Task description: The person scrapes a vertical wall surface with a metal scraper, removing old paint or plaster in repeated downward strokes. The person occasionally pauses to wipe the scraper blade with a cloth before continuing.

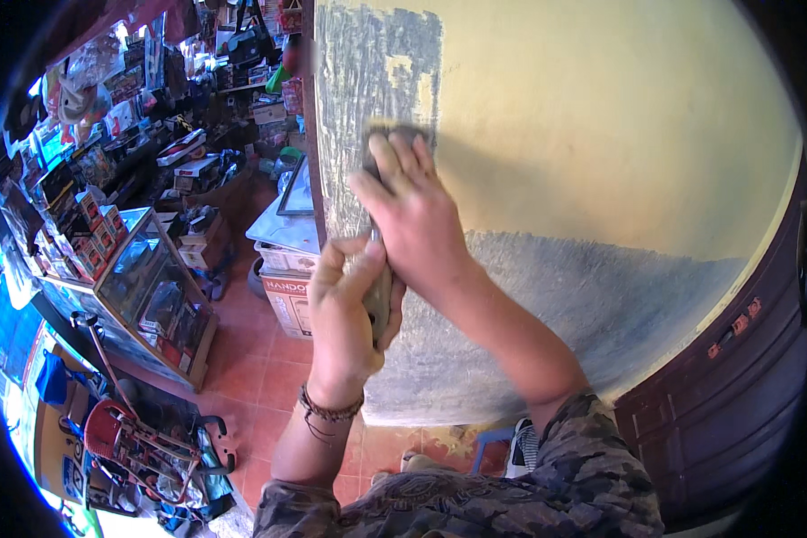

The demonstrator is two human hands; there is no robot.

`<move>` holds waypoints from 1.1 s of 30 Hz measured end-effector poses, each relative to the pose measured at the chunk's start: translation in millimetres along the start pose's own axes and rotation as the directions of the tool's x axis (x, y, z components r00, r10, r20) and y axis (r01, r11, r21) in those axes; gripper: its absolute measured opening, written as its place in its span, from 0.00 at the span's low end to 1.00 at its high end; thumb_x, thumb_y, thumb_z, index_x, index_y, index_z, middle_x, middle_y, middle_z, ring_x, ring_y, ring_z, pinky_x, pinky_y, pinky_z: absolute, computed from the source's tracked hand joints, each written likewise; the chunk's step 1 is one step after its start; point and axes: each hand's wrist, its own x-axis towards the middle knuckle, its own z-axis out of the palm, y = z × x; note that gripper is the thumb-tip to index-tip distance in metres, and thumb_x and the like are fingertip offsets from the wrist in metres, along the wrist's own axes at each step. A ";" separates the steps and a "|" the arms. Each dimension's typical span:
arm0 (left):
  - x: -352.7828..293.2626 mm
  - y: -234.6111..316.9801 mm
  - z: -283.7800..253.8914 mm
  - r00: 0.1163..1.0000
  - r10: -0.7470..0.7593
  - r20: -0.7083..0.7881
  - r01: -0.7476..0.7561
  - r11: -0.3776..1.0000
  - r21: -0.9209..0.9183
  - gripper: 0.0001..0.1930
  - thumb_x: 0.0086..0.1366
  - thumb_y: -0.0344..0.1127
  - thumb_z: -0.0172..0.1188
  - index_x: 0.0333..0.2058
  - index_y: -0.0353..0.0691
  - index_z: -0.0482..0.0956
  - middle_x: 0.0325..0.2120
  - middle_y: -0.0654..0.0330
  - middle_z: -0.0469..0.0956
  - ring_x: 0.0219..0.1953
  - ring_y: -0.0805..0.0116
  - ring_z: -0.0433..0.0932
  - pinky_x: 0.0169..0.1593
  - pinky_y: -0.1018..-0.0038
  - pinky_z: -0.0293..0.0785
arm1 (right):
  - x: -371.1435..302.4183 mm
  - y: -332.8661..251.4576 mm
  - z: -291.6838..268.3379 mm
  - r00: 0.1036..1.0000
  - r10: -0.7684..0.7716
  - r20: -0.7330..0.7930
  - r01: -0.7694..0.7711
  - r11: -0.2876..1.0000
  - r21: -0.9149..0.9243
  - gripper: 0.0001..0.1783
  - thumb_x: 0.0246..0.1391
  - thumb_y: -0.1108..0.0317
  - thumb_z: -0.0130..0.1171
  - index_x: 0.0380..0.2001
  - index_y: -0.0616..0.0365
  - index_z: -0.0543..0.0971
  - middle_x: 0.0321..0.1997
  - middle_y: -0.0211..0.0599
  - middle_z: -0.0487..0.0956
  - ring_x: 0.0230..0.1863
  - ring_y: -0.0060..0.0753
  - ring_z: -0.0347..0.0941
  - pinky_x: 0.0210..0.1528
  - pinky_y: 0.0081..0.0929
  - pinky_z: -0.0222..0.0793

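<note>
My left hand point(342, 309) is wrapped round the lower end of a long, flat, grey-brown hand tool point(379, 311). My right hand point(419, 215) sits higher up, its fingers bent over the tool's dark upper end against the wall. Motion smears those fingertips, and I cannot make out the tool's working face or exact kind. Around it runs an upright grey, streaky strip point(368, 58) where the yellow coat is largely off the wall. To the right the yellow paint point(601, 108) is whole, and a rough grey band point(529, 305) covers the lower wall.
Left of the wall edge, boxes point(289, 300) are stacked under a pale blue top. A glass display case point(152, 305) stands farther left, with a folded stroller-like frame point(143, 448) nearer. A dark wooden door point(717, 403) bounds the right. Red tiles point(251, 368) cover the floor.
</note>
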 end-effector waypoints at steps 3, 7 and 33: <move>6.9 10.2 8.2 0.998 -0.008 -0.061 0.011 0.999 0.043 0.05 0.69 0.37 0.54 0.38 0.44 0.71 0.19 0.60 0.74 0.12 0.78 0.69 0.09 0.86 0.57 | 23.2 -3.8 -14.0 0.994 0.007 0.112 -0.005 1.000 -0.012 0.10 0.50 0.71 0.56 0.38 0.59 0.76 0.54 0.54 0.72 0.59 0.60 0.69 0.64 0.55 0.62; 16.8 25.9 27.7 0.998 0.057 -0.010 -0.056 0.996 0.068 0.04 0.68 0.36 0.54 0.38 0.44 0.72 0.20 0.63 0.73 0.12 0.79 0.69 0.09 0.85 0.56 | 53.3 14.1 -22.1 0.998 -0.012 -0.067 0.013 1.000 0.025 0.16 0.48 0.64 0.56 0.39 0.63 0.77 0.57 0.64 0.68 0.62 0.65 0.63 0.67 0.61 0.52; 27.5 26.4 30.1 0.999 -0.030 -0.040 0.033 0.997 0.070 0.07 0.68 0.37 0.55 0.38 0.43 0.70 0.21 0.61 0.74 0.13 0.77 0.71 0.09 0.85 0.57 | 52.8 21.5 -16.1 0.999 -0.009 -0.043 0.006 0.998 -0.057 0.10 0.49 0.71 0.57 0.37 0.57 0.79 0.48 0.51 0.76 0.56 0.54 0.72 0.64 0.50 0.64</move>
